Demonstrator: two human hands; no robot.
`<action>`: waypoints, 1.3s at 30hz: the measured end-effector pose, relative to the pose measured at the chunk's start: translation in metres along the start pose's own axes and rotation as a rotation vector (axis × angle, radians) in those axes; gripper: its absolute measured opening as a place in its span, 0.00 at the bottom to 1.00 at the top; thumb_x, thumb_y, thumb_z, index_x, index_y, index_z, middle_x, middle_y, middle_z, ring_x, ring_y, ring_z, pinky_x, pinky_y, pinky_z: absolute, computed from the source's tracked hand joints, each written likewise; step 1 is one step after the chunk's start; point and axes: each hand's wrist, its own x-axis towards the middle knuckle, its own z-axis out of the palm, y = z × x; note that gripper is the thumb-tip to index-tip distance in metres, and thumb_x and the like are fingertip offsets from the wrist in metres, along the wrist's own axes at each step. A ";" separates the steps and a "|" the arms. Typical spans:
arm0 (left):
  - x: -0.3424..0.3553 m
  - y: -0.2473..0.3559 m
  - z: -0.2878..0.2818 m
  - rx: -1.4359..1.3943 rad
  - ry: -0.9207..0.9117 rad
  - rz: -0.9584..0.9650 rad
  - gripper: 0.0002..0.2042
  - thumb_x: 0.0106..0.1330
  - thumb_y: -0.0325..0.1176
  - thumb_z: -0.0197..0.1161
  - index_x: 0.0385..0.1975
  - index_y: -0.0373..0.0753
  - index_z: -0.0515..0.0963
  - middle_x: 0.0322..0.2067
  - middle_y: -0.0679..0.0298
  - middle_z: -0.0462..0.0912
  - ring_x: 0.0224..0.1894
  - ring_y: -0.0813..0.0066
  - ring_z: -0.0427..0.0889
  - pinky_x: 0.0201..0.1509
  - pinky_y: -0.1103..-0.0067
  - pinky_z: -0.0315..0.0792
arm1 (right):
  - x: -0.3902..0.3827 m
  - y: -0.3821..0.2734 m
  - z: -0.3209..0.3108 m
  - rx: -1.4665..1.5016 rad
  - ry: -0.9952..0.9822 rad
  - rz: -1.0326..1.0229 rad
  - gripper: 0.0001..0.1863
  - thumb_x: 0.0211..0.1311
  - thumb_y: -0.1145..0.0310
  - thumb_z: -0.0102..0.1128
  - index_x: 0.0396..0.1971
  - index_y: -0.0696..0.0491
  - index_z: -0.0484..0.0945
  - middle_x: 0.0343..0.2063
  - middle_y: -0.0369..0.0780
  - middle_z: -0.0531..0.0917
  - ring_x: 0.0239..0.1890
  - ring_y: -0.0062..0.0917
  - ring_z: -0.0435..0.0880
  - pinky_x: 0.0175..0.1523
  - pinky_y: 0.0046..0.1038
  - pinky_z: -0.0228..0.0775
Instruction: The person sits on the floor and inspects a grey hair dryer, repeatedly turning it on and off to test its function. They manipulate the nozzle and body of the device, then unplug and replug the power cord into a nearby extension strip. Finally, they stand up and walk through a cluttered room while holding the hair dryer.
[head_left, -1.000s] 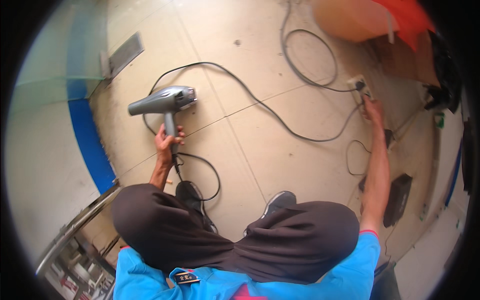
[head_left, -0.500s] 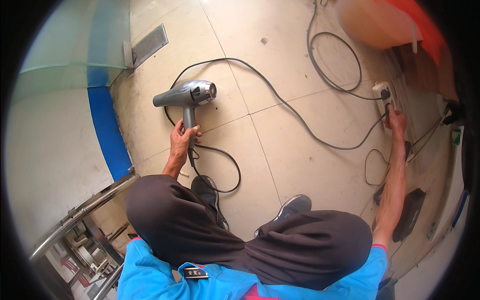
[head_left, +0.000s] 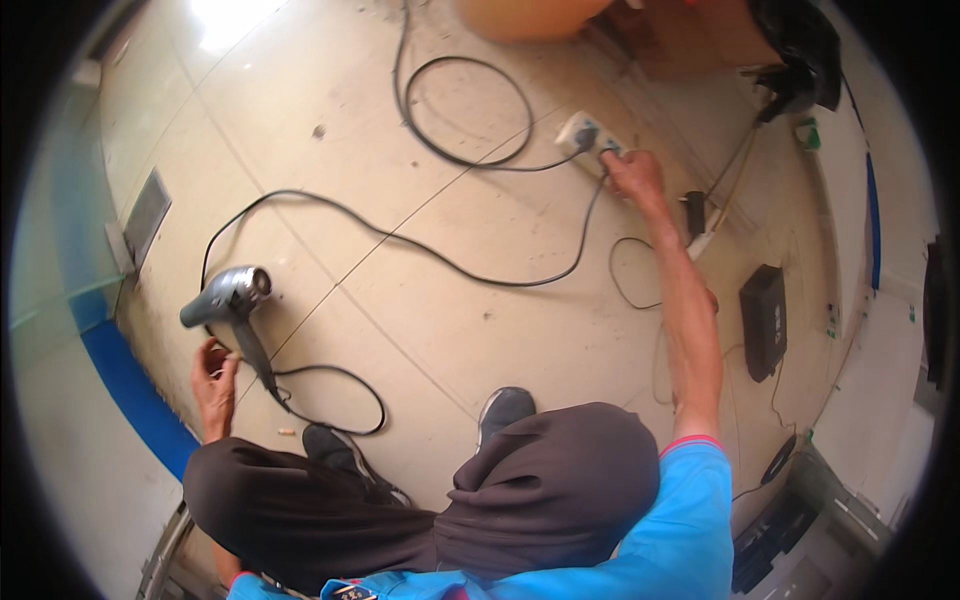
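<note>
A grey hair dryer lies on the tiled floor at the left, its handle slanting toward me. Beside the handle is my left hand, fingers apart and loosely bent, holding nothing. The dryer's black cord loops near my shoe and runs across the floor to a white power strip. There, my right hand grips the plug at the end of that cord, mostly hidden by my fingers. A second dark plug sits in the strip next to it.
Another black cable coils beyond the strip. An orange rounded object and a brown box stand at the far side. A black box and thin wires lie right of my arm. A blue-edged partition borders the left.
My left hand has let go of the hair dryer's handle and drawn slightly off it. My right hand stays at the power strip. The whole view has swung to the right.
</note>
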 end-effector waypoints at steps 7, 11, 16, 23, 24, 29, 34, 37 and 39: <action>0.048 0.198 0.028 0.076 -0.344 0.707 0.20 0.60 0.25 0.71 0.53 0.34 0.78 0.38 0.61 0.82 0.41 0.72 0.83 0.48 0.77 0.77 | -0.027 -0.020 -0.002 -0.010 -0.038 -0.031 0.26 0.53 0.46 0.62 0.19 0.58 0.85 0.16 0.44 0.85 0.26 0.36 0.87 0.38 0.37 0.78; 0.039 0.298 0.126 0.204 -0.543 1.052 0.31 0.56 0.32 0.74 0.61 0.37 0.73 0.50 0.55 0.80 0.53 0.57 0.80 0.58 0.66 0.74 | -0.029 -0.015 0.004 0.065 -0.003 -0.017 0.27 0.55 0.47 0.63 0.23 0.62 0.84 0.23 0.51 0.86 0.31 0.46 0.87 0.40 0.42 0.78; 0.032 0.386 0.279 0.216 -0.485 1.349 0.42 0.50 0.37 0.78 0.66 0.35 0.65 0.58 0.52 0.73 0.64 0.52 0.70 0.68 0.63 0.64 | -0.028 -0.010 0.009 0.070 -0.027 -0.013 0.27 0.57 0.45 0.64 0.31 0.60 0.86 0.32 0.52 0.88 0.38 0.48 0.88 0.45 0.42 0.78; 0.039 0.436 0.390 0.571 -0.441 1.428 0.49 0.45 0.34 0.80 0.70 0.36 0.62 0.68 0.53 0.66 0.75 0.53 0.57 0.76 0.59 0.55 | -0.035 -0.016 0.010 0.063 0.021 -0.018 0.25 0.57 0.48 0.63 0.36 0.58 0.87 0.35 0.56 0.87 0.44 0.51 0.87 0.49 0.45 0.79; 0.041 0.436 0.395 0.581 -0.404 1.453 0.47 0.43 0.33 0.80 0.68 0.36 0.65 0.66 0.55 0.69 0.73 0.53 0.61 0.75 0.59 0.57 | -0.035 -0.016 0.011 0.082 0.026 -0.024 0.25 0.57 0.48 0.64 0.35 0.59 0.86 0.34 0.56 0.87 0.43 0.51 0.87 0.48 0.46 0.79; 0.055 0.444 0.421 0.531 -0.483 1.416 0.33 0.42 0.29 0.75 0.55 0.35 0.76 0.54 0.55 0.79 0.62 0.55 0.73 0.67 0.62 0.63 | -0.035 -0.008 0.023 0.127 0.141 -0.141 0.24 0.58 0.49 0.62 0.30 0.60 0.84 0.29 0.56 0.86 0.37 0.52 0.87 0.43 0.46 0.79; 0.056 0.445 0.430 0.434 -0.472 1.373 0.19 0.46 0.27 0.69 0.41 0.35 0.82 0.42 0.56 0.83 0.51 0.54 0.81 0.58 0.64 0.68 | -0.038 -0.002 0.032 0.189 0.281 -0.233 0.20 0.55 0.53 0.65 0.27 0.60 0.83 0.26 0.54 0.86 0.32 0.51 0.87 0.39 0.47 0.79; 0.058 0.443 0.432 0.401 -0.473 1.342 0.19 0.45 0.29 0.70 0.41 0.38 0.83 0.42 0.57 0.83 0.50 0.54 0.81 0.58 0.64 0.69 | -0.037 -0.004 0.028 0.200 0.236 -0.217 0.19 0.55 0.54 0.65 0.23 0.59 0.83 0.22 0.53 0.85 0.29 0.50 0.86 0.36 0.48 0.78; 0.059 0.444 0.434 0.433 -0.483 1.326 0.19 0.44 0.30 0.71 0.40 0.39 0.83 0.42 0.58 0.83 0.50 0.55 0.82 0.58 0.64 0.69 | -0.035 -0.007 0.024 0.182 0.184 -0.183 0.18 0.55 0.55 0.65 0.22 0.57 0.83 0.22 0.51 0.85 0.27 0.49 0.86 0.34 0.47 0.77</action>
